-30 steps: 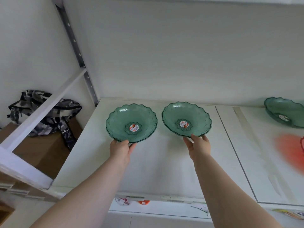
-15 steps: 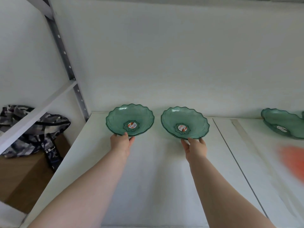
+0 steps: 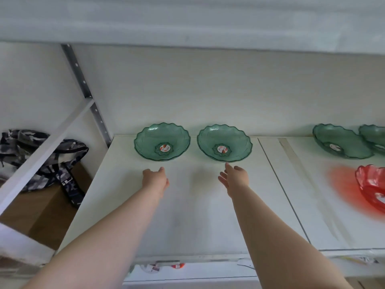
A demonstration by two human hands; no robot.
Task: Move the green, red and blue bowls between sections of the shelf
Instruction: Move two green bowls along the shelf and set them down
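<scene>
Two green scalloped bowls stand side by side at the back of the left shelf section: the left green bowl and the right green bowl, each with a round sticker in its middle. My left hand hovers just in front of the left bowl, fingers apart, holding nothing. My right hand is open in front of the right bowl, one fingertip close to its rim. In the right section lie two more green bowls and a red bowl, cut off by the frame edge.
The upper shelf board hangs overhead. A grey perforated upright and a white crossbar bound the left side. A camouflage bag lies on a brown box beyond it. A seam divides the sections.
Both hands have let go of the two green bowls and drawn back a little toward me. The bowls now rest near the back wall. My view has tilted up and right.
</scene>
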